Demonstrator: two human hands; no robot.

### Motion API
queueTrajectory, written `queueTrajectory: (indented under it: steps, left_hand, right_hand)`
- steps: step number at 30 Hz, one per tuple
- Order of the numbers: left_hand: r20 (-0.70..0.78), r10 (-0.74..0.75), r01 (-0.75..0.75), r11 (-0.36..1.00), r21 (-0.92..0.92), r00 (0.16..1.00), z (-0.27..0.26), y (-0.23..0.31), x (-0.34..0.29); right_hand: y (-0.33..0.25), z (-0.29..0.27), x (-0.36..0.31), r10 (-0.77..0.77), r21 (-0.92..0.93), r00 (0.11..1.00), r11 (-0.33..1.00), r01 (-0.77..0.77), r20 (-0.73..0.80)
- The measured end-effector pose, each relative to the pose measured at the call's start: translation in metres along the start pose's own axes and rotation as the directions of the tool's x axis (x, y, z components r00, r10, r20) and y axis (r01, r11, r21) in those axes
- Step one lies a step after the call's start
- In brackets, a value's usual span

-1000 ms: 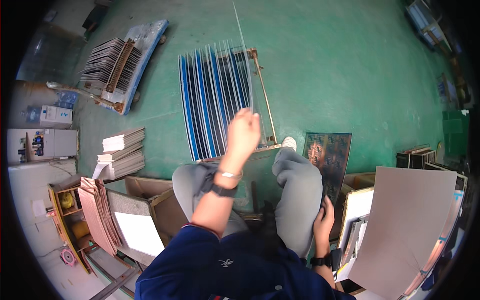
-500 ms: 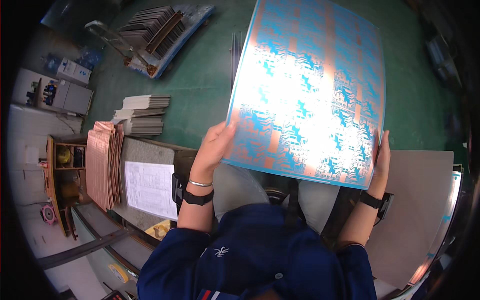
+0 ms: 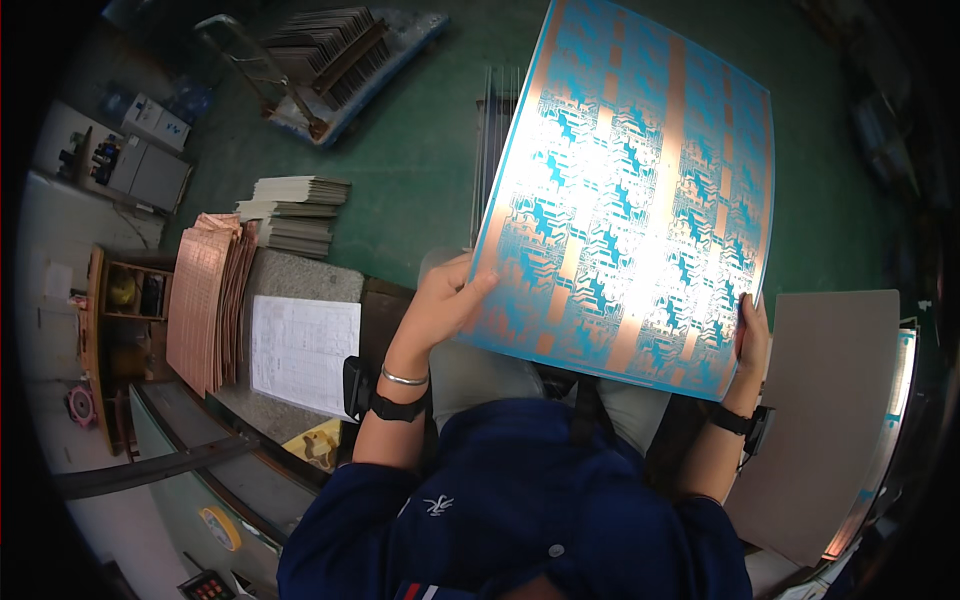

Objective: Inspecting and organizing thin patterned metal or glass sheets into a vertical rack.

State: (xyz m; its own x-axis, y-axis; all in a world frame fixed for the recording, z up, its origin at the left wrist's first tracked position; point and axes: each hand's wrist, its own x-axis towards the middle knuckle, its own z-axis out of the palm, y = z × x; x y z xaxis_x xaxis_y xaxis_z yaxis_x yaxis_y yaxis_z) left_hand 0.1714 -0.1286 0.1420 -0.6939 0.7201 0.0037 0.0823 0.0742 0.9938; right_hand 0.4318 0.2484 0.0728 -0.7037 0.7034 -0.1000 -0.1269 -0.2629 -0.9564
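Note:
Between my two hands is a large circuit board panel (image 3: 570, 290), copper with a blue printed pattern, held up and tilted in front of me. Bright glare washes out its middle. My left hand (image 3: 450, 300) is closed on its lower left edge, thumb on the printed face. At the lower right edge my right hand (image 3: 752, 340) grips the panel, most of its fingers hidden behind it. Both wrists wear black straps.
To the left, copper sheets (image 3: 205, 300) stand stacked by a printed paper (image 3: 305, 350) on a grey surface. Grey panels (image 3: 295, 215) lie beyond. A loaded trolley (image 3: 350, 90) is at the far left. On the right stands a grey board (image 3: 820, 420) before more panels.
The panel has turned slightly clockwise and shifted a little right and down, with both hands still on it. The glare on it has shrunk. The surroundings have shifted slightly in view.

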Motion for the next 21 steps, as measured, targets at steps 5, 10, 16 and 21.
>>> queueTrajectory:
  steps: [5, 10, 16, 21]
  left_hand:
    - [0.025, -0.006, 0.004, 0.997, 0.083, 1.000, -0.005, 0.004, -0.009]
    - [0.019, 0.005, -0.007, 0.992, 0.122, 1.000, -0.012, -0.005, -0.015]
    - [0.016, -0.173, 0.174, 0.983, -0.055, 0.985, -0.028, -0.026, -0.021]
    - [-0.145, -0.117, -0.050, 0.584, -0.810, 0.982, -0.015, -0.012, -0.009]
  right_hand:
    - [-0.010, 0.027, -0.021, -0.009, 0.073, 1.000, 0.997, 0.008, 0.011]
    - [-0.020, 0.027, -0.032, 0.031, 0.169, 0.995, 0.984, -0.047, 0.099]
    - [-0.044, 0.050, -0.024, -0.021, 0.269, 0.998, 0.963, 0.003, 0.065]
    - [-0.032, 0.068, -0.001, -0.011, 0.408, 0.997, 0.913, -0.019, 0.070]
